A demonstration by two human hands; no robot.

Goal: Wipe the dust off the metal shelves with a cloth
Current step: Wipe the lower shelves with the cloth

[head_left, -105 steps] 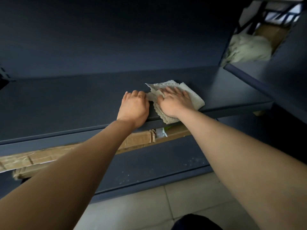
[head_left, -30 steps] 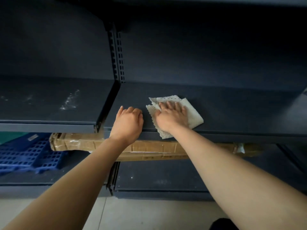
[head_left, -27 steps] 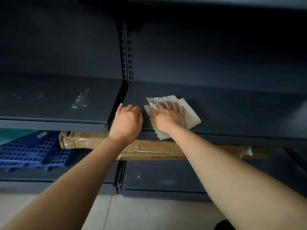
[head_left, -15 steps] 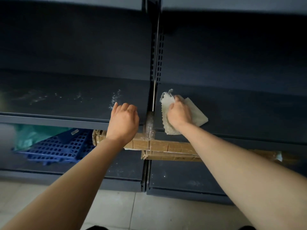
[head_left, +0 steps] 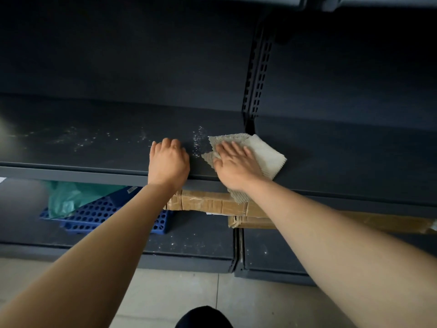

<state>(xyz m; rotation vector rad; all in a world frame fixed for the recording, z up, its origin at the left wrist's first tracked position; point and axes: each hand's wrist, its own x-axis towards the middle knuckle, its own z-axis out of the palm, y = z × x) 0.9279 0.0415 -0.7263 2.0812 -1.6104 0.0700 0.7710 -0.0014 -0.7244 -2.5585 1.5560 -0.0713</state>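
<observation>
**Inspector:** Wiping is the step in hand. The person's right hand (head_left: 234, 164) lies flat, fingers spread, pressing the cloth (head_left: 262, 152) onto the metal shelf (head_left: 94, 129). Nothing is pinched; the palm alone pins the fabric.

**Assessor:** Where does the cloth sit?

**Inspector:** Taking the slotted upright (head_left: 256, 74) as reference: the cloth lies at its foot, straddling the seam between two shelf sections, with one corner hanging over the front lip. The left hand (head_left: 168, 162) rests to the left of the upright, fingers curled loosely on the shelf edge. It holds nothing and appears to serve as a brace.

**Assessor:** Condition of the surface?

**Inspector:** Left of the upright, a streak of white dust (head_left: 197, 140) lies between the two hands, just beside the cloth, and lighter speckling runs further left. Right of the upright the surface looks dark and clean, so that section is judged done.

**Assessor:** Next move?

**Inspector:** In my judgement, a leftward stroke away from the upright, under steady flat pressure, taking the streak first. The left hand stands in that path and must shift. The overhanging corner should be drawn onto the shelf, or loosened dust may drop to the cardboard boxes (head_left: 208, 202) on the level below.
</observation>
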